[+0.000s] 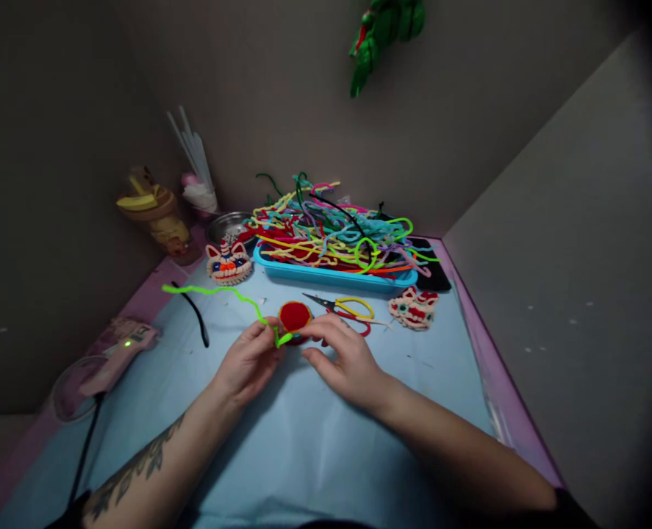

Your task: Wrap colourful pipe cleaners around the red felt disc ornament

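A neon green pipe cleaner (209, 290) is pinched between the thumb and fingers of my left hand (253, 360). Its long wavy end runs off to the left, and its short end is bent into a thick tip pointing right. My right hand (348, 358) is just beside that tip, thumb and index finger apart; whether a fingertip touches it I cannot tell. Behind both hands lies a round red piece with a yellow edge (295, 316), its lower part partly hidden. Scissors (350, 307) with yellow and red handles lie just beyond my right hand.
A blue tray (331, 276) heaped with colourful pipe cleaners stands at the back. Lion-like faces lie left (229, 264) and right (414, 308). At left are a black strip (196, 316), a pink glue gun (119, 360) and a metal bowl (229, 224). A dark phone-like slab (433, 275) lies back right.
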Tool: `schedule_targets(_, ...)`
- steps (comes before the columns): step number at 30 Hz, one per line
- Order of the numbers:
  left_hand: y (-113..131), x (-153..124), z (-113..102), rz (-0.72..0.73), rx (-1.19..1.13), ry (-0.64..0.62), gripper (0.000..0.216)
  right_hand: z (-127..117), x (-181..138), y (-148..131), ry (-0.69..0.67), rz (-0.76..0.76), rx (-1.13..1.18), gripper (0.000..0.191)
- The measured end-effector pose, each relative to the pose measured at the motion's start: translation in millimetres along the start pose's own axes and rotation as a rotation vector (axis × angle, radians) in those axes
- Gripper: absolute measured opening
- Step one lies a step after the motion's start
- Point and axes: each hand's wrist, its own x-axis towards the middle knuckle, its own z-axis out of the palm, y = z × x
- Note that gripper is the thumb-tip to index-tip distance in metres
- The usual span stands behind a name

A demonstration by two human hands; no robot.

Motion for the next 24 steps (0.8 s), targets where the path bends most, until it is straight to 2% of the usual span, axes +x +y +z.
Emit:
schedule_targets(4,-8,-1,1,0.012,0.089,-0.013,0.033,5,-6,5,-0.015,-0.088,-0.156,0.027)
schedule_targets(10,-12,-1,1,-0.062,0.095,-0.034,0.029,5,-6,11,-0.051,-0.073,-0.21,0.019)
schedule_targets(16,-14,0,-1,-0.017,0.192,-0.005,0.025,3,1,5,-0.151,0.081,-0.086,0.013)
schedule_targets(21,-15,1,-3,0.155,0.42,0.019,0.023,5,1,4,-0.255,0.279,-0.217,0.012)
schedule_targets(24,-18,1,-7,0.203,0.504,-0.014,0.02,5,2,5,-0.281,0.324,-0.208,0.011)
